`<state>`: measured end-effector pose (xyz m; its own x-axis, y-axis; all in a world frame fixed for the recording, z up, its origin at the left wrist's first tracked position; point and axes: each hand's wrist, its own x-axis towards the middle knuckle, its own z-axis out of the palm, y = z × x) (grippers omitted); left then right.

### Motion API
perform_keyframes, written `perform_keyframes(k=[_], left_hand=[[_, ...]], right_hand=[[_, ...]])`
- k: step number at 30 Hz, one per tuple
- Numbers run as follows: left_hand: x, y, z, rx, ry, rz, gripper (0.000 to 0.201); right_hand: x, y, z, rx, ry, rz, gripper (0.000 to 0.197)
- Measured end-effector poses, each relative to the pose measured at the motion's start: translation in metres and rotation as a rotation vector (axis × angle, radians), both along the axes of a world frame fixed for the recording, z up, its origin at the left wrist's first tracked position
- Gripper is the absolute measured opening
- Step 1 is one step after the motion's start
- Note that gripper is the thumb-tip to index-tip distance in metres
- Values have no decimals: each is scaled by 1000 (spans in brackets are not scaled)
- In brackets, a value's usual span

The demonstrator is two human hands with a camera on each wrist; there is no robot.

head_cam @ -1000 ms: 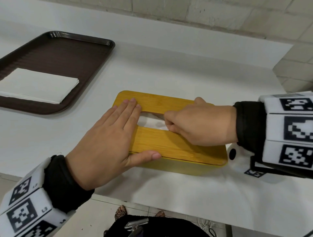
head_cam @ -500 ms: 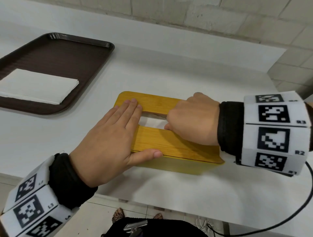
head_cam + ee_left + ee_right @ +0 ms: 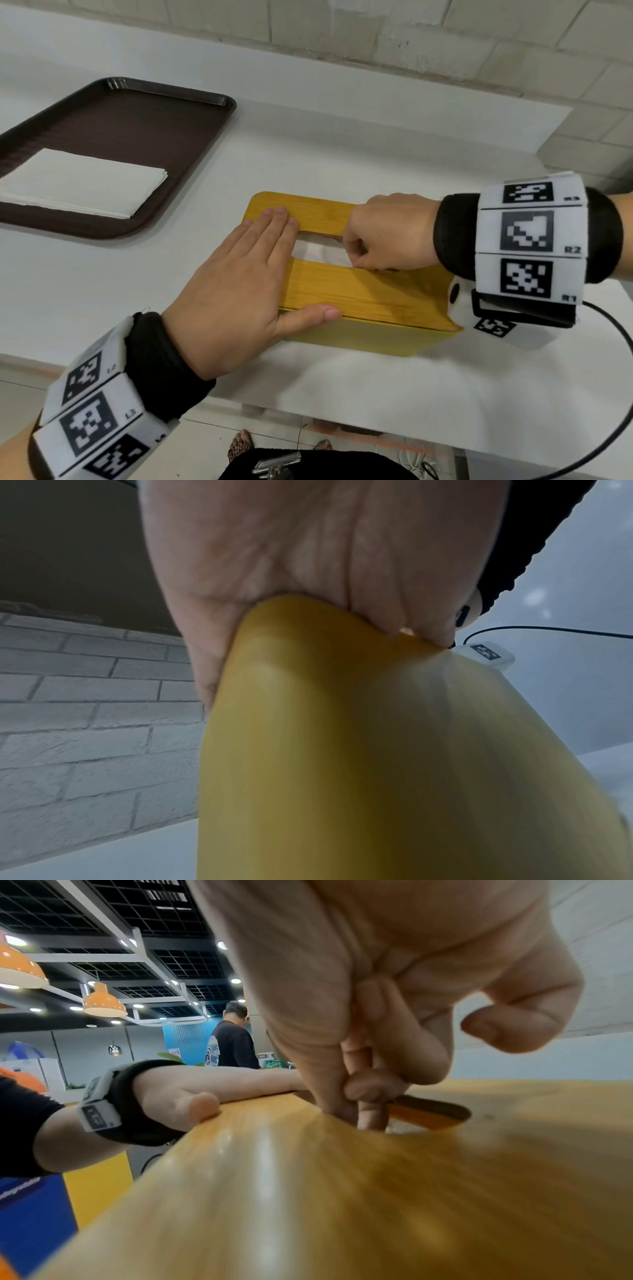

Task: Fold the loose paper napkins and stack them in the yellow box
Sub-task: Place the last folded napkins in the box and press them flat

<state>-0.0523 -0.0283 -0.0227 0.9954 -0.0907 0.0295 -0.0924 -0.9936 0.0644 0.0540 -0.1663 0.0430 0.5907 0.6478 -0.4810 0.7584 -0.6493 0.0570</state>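
The yellow box [image 3: 370, 339] stands near the table's front edge, closed by a wooden lid [image 3: 359, 294] with a long slot. A white napkin [image 3: 318, 253] shows inside the slot. My left hand [image 3: 260, 267] lies flat on the lid's left end, fingers straight, thumb along the near edge. My right hand [image 3: 356, 253] comes from the right with curled fingers; thumb and index finger dip into the slot's right end and pinch the napkin. In the right wrist view those fingers [image 3: 369, 1091] go down into the slot [image 3: 428, 1118]. The left wrist view shows the palm [image 3: 291, 561] on the box [image 3: 377, 750].
A dark brown tray [image 3: 137, 130] sits at the back left with a flat stack of white napkins [image 3: 78, 185] on it. A brick wall runs behind the table. A black cable [image 3: 616, 342] trails off my right wrist. A person [image 3: 229, 1042] stands far off.
My right wrist has lifted off the lid's right end and turned, while its fingers stay at the slot's right end. The left hand has kept its place on the lid.
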Motion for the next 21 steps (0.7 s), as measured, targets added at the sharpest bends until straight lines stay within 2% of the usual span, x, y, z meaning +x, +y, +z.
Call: perform_keyframes(k=[4,7,11,14,16,19,21], left_hand=[[0,0,1,-22,9,5,100],[0,-1,1,-45,29,6,101],[0,0,3,-57,39,-9,101],[0,3,5,-59,44,-24,100],[1,4,8,-86,77,-33,104],[2,7,8,-91,-23,-63,113],[2,9,11,-82,11,-68,114]], right_hand=[[-3,-2,-1,-70,-137,84,21],[-4,1,0,-166,-236,157,36],[-1,1,1,-168,-244,268,20],[5,-3,-6,-77,-208,317,21],[6,-5,-11,18,-163,293,20],[9,-10,-13,108,-120,250,18],[11,-14,-12,169,-94,216,13]])
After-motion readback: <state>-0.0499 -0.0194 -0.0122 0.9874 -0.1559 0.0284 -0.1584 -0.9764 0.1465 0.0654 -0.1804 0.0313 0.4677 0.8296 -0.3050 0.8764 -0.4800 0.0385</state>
